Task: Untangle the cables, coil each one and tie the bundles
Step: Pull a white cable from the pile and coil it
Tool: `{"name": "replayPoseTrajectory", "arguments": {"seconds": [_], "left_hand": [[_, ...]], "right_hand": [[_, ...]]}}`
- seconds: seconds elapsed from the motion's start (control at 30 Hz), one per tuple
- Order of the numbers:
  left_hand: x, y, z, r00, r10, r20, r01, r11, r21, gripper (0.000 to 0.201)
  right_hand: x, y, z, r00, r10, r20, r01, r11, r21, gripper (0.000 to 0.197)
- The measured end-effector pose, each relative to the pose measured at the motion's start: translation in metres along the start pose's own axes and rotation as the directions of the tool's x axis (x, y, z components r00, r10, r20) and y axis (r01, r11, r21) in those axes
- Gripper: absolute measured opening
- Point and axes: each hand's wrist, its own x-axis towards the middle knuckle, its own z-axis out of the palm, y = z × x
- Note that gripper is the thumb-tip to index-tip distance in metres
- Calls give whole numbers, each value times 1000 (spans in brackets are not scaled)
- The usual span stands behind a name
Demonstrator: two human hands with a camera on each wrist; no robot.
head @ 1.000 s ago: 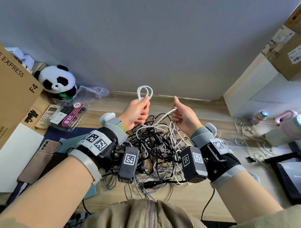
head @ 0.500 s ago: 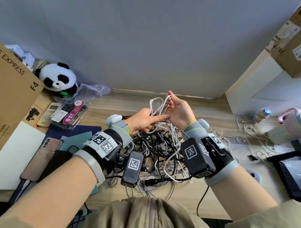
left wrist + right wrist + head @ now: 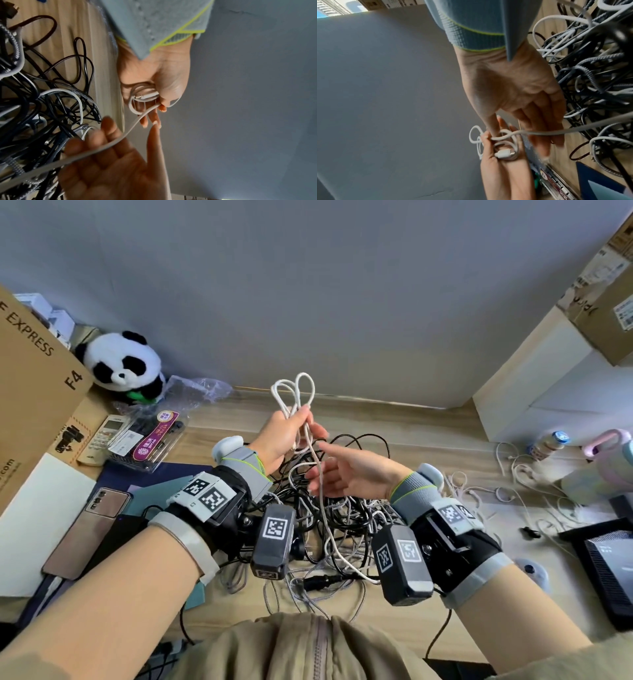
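Note:
My left hand (image 3: 294,426) is raised above the desk and grips a small coil of white cable (image 3: 294,392), its loops standing up out of the fist. In the left wrist view the coil's connector (image 3: 149,96) lies against the palm. The free strand (image 3: 320,494) drops from the coil into a tangle of black, white and braided cables (image 3: 346,518) on the wooden desk (image 3: 411,433). My right hand (image 3: 329,470) is just below and right of the left one. Its fingers (image 3: 109,135) are straight, and the strand runs loosely across them.
A panda plush (image 3: 121,364), a cardboard box (image 3: 30,364), a remote (image 3: 102,436), a plastic package (image 3: 150,436) and a phone (image 3: 89,529) crowd the left. Thin white cables (image 3: 520,484), bottles (image 3: 548,443) and a black device (image 3: 606,559) lie at the right.
My right hand brought the strand over to the left hand, then let go and dropped back with fingers straight. The coil in the left hand has gained a loop and sits higher.

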Motion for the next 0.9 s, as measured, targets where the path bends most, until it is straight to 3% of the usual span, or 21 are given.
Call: {"name": "replayPoseTrajectory", "arguments": {"seconds": [0.1,0.17,0.33,0.47,0.6,0.73,0.9], "left_hand": [[-2,5,-1,996,-40,81,60,963,-264,32],[-5,8,-3,990,-63,123,99,945,-312,31],[-5,9,-10,972,-148,181,167,982,-93,32],[-10,6,-6,941,-207,266,196,978,70,35],[-17,3,6,942,-209,263,166,970,176,36],[-20,-4,17,946,-185,266,127,967,222,18],[-19,-6,21,958,-142,247,98,978,184,25]], "right_hand": [[-4,3,-3,996,-72,53,71,997,29,34],[-5,3,-8,993,-113,42,109,991,82,32],[-8,-1,-24,974,-139,-178,174,966,194,42],[-10,-11,-31,941,-184,-284,300,841,449,46],[-5,-22,-25,906,-279,-320,422,665,616,46],[3,-30,-13,881,-377,-285,458,536,709,40],[5,-36,-5,865,-416,-282,477,505,719,37]]}}
